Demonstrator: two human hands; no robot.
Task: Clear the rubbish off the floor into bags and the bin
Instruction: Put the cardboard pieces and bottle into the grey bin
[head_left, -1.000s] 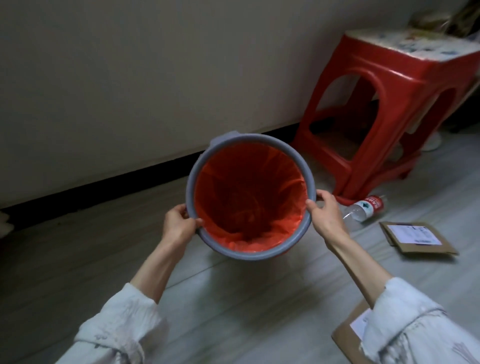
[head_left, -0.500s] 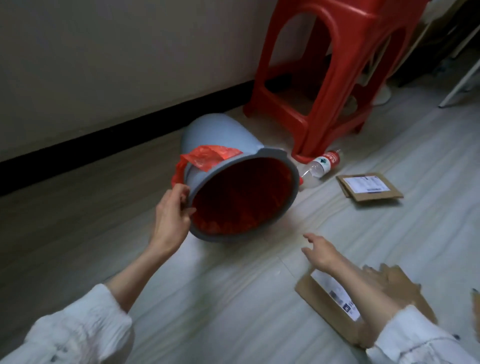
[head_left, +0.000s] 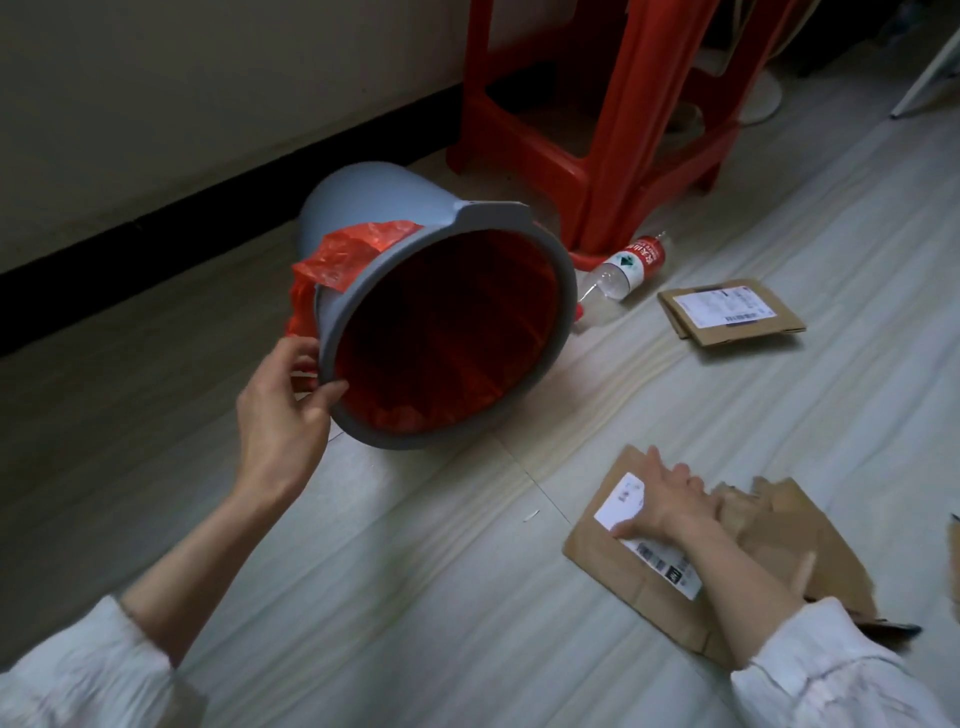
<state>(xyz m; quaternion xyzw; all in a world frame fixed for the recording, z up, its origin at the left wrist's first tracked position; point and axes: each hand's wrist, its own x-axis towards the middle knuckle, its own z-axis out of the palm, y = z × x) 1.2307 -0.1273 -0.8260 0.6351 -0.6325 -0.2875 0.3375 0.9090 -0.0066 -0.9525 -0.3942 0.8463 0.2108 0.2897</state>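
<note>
the right hand has dropped onto the flat brown cardboard mailer, fingers spread. the left hand pinches the tilted grey plastic bin by its rim.

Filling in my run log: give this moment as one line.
left hand grips tilted bin rim | right hand flat on cardboard | bottle on floor

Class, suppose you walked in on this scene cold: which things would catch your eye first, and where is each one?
First the grey bin, tipped toward the camera with its red liner showing, its rim gripped by the left hand. Next the red plastic stool behind it by the wall, with a clear plastic bottle lying at its foot. Lower right, the right hand rests on a flattened cardboard package; another cardboard package lies beyond.
</note>
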